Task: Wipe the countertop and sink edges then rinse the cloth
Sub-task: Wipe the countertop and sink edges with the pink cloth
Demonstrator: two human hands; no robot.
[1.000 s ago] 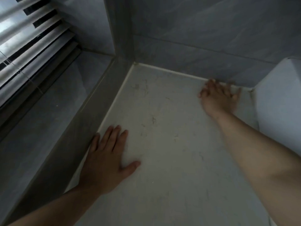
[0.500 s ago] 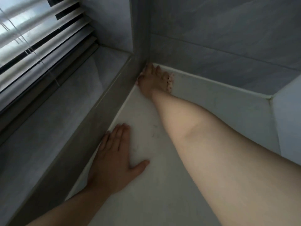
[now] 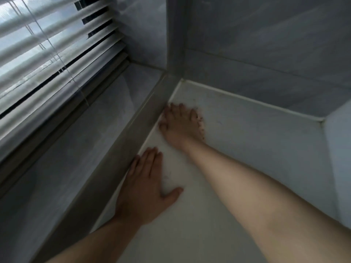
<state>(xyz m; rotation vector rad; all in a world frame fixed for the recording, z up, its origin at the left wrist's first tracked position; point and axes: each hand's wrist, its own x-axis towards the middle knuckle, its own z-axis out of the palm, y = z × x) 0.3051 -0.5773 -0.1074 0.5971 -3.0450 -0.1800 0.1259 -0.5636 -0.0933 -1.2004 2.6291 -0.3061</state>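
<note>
The pale countertop (image 3: 256, 141) fills the corner between two grey walls. My left hand (image 3: 146, 188) rests flat on it, fingers straight and thumb spread, beside the raised ledge. My right hand (image 3: 180, 126) lies palm down farther back, fingers spread against the ledge, its arm crossing the counter from the lower right. Dark specks of dirt (image 3: 200, 122) cling along the right side of that hand. No cloth and no sink is in view; anything under the right palm is hidden.
A grey raised ledge (image 3: 131, 141) borders the counter on the left, with a window sill (image 3: 81, 145) and slatted blinds (image 3: 47, 54) beyond it. Grey tiled wall (image 3: 266, 54) closes the back. A white object (image 3: 340, 160) stands at the right edge.
My right hand swept left along the back wall into the corner, then came toward me along the ledge. The left hand stayed flat in place. The view shifted left.
</note>
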